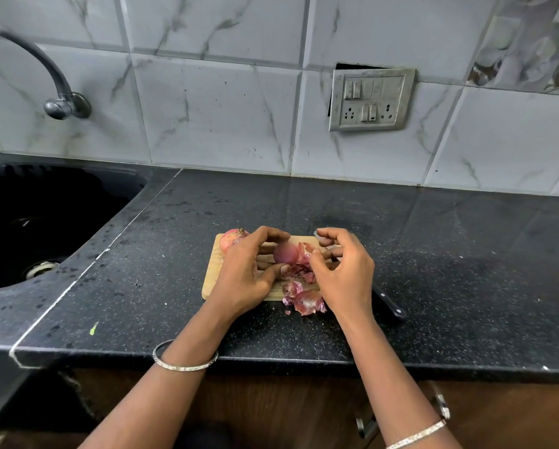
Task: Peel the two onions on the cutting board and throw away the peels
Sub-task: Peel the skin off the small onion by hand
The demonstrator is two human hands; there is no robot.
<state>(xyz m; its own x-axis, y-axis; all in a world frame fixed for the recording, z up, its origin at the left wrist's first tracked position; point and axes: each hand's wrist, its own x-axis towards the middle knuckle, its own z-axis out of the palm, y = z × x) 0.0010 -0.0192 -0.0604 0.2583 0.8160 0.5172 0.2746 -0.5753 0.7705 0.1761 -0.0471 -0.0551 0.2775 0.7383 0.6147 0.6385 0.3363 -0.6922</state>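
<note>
Nearest us, two forearms reach in over the tabletop (433,254) edge, a bangle (184,364) on the left wrist and another on the right. Up to the action: the left hand (245,270) curls around the half-peeled onion (286,253), fingers over the top and thumb underneath, holding it just above the cutting board (212,273). The right hand (343,270) has its fingers curled, with thumb and fingertips apparently pinching a skin flap (304,249) that hangs off the onion's right side.

That bared surface looks smooth and glossy. I'd call it slippery, so the cupped hold makes sense. The bulb itself should be firm and light. The skin is papery and likely to tear, so it is best taken close to where it joins the bulb.

The second onion (231,238) sits at the board's far left corner, its dry skin and stem on, partly hidden behind the left hand. Loose peels (304,299) pile up on the board's near right corner and spill onto the tabletop. They are featherweight, so they would be better gathered in a bunch than picked up singly.

A knife (390,304) lies just right of the board, its blade hidden under the right hand. Far left, the dark sink (45,222) shows its drain, and I can't make out anything else in it. No bin is in view.
</note>
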